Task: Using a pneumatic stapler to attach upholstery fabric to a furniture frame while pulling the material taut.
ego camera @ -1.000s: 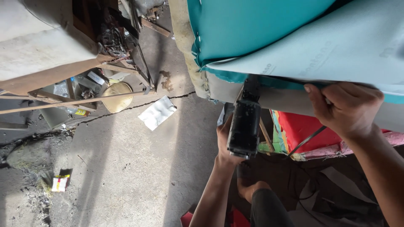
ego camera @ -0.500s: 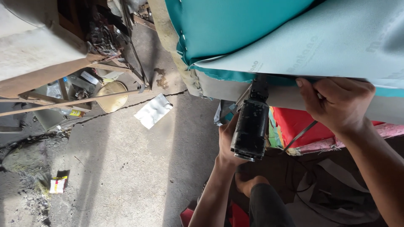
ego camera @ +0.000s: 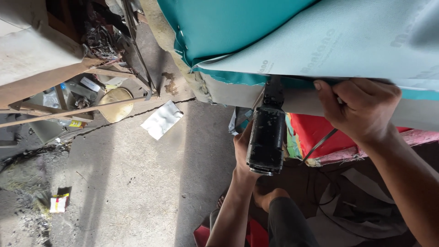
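1. a black staple gun [ego camera: 266, 137] sits at the centre of the view, its long axis close to upright, tipped slightly; its narrow nose points up and meets the lower edge of a teal fabric sheet [ego camera: 283, 41], and its round butt end faces down toward the camera.
2. the left hand [ego camera: 242, 153] is wrapped around the gun's body from behind, fingers mostly hidden by the tool; the forearm rises from the bottom of the frame, nearly vertical.
3. the right hand [ego camera: 361, 107] is closed on the fabric's edge, fingers curled under and thumb on top, pinching the pale underside just right of the gun's nose; its forearm runs down to the lower right corner.
4. under the fabric lies a beige padded edge [ego camera: 228, 91], with red cloth [ego camera: 315, 130] below it.
5. on the concrete floor [ego camera: 137, 183] to the left lie a crumpled white sheet [ego camera: 161, 120], a round tan lid [ego camera: 116, 103], and a small red and yellow packet [ego camera: 58, 202].
6. wooden slats [ego camera: 55, 114] cross the upper left.
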